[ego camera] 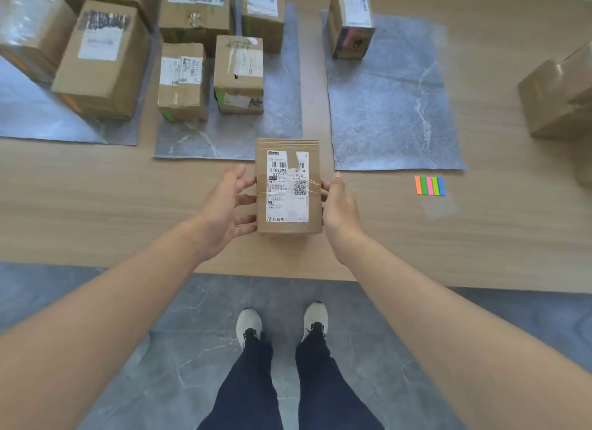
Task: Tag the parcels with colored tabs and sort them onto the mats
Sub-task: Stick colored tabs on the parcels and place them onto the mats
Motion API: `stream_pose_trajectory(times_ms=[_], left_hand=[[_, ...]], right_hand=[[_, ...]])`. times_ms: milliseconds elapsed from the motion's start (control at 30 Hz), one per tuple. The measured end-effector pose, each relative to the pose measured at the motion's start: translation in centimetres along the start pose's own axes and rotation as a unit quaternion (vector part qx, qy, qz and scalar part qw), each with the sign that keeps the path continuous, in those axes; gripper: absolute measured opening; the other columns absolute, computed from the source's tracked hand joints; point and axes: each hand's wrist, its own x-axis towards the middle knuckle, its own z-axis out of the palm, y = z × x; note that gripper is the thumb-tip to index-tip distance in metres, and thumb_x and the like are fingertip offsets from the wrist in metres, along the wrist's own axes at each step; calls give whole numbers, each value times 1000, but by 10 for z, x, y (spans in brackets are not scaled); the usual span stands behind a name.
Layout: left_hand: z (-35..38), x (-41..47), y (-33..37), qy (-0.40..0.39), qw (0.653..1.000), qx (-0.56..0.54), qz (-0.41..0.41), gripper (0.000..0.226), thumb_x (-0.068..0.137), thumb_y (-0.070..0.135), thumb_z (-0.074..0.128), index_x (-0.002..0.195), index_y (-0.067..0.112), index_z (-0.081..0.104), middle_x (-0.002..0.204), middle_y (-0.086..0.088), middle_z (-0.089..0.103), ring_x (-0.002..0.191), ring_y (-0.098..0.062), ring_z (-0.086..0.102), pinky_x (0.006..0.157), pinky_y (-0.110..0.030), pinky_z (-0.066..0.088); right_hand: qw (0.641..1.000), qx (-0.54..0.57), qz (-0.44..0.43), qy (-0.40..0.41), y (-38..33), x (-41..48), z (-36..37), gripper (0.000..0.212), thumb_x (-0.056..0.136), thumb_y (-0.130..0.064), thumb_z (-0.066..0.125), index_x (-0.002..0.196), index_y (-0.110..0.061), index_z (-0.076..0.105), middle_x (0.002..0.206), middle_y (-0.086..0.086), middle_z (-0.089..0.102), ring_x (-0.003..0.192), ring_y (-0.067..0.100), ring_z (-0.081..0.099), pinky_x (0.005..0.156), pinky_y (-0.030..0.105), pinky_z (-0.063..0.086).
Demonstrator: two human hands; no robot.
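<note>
A person's left hand (224,205) and right hand (341,207) press a small parcel (288,186) between spread fingers (245,219), label up, near the counter's front edge — untagged, apparently; colored tabs (430,185) lie right, below a mat (394,99).

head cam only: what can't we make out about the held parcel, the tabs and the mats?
- Parcel between left hand and right hand: only the labelled top shows, so any tab on its sides is hidden.
- Label code: partly covered by torn tape.
- Tab pad: five colours show; count per colour too small.
- Left mat: cut off by the frame edge, far boxes blurred.
- Boxes at right: cropped, labels unseen.
</note>
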Motion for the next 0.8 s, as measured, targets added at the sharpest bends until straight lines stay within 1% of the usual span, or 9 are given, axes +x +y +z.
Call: stream_pose_trajectory(times_ms=[167,300,400,533,600,667,733,767,800], left_hand=[[-2,9,-13,2,1000,21,-21,56,100,61,33,142,30,53,133,-7,60,112,-36,67,95,-42,54],[-2,15,-14,5,999,46,-24,58,99,63,34,145,32,51,134,-7,59,110,-34,69,101,-46,52],[-1,19,-14,14,998,63,-27,60,98,65,34,145,33,51,133,-8,59,111,-36,67,104,-49,50],[5,14,-7,39,995,89,-28,66,96,67,36,152,33,42,146,-9,47,136,-38,44,113,-50,40],[13,7,-1,55,992,110,-11,63,98,64,34,154,35,36,157,-6,38,146,-30,34,117,-47,34],[22,-4,7,64,988,138,15,53,101,61,31,150,43,38,161,0,33,149,-23,29,121,-46,28],[30,-13,15,52,985,158,54,38,102,58,30,132,46,49,152,9,43,141,-11,37,121,-42,25],[34,-15,18,48,983,162,72,34,103,55,30,119,40,56,136,16,53,126,-2,46,116,-36,27],[40,-20,22,45,981,167,85,31,105,52,30,103,37,57,115,23,55,104,7,49,108,-30,28]], right_hand=[[1000,-27,11,-2,13,1,4,94,70,-86,19,129,-34,70,127,-9,72,124,20,62,113,46,44],[999,-45,-7,-1,12,-1,2,65,102,-64,21,131,-33,70,128,-6,71,124,20,60,114,42,42],[998,-54,-22,2,15,0,3,67,101,-64,18,127,-34,72,122,-8,73,121,19,62,112,42,43],[998,-61,-23,16,15,0,5,74,97,-68,16,126,-28,72,119,-4,73,120,24,62,112,45,43],[998,-50,-22,24,13,0,2,68,103,-63,20,129,-23,69,115,-5,70,122,24,60,112,44,42],[999,-33,-21,26,9,-1,-3,62,109,-55,23,135,-17,65,112,0,64,124,23,56,112,40,40],[999,-22,-28,27,3,-5,-10,61,110,-53,23,140,-16,62,118,4,64,121,21,54,108,37,38],[999,-16,-33,30,0,-7,-14,61,110,-53,23,141,-17,61,118,2,64,118,20,53,105,36,38],[999,-10,-38,32,-2,-8,-17,61,109,-54,23,140,-18,61,112,-1,64,113,19,52,101,35,37]])
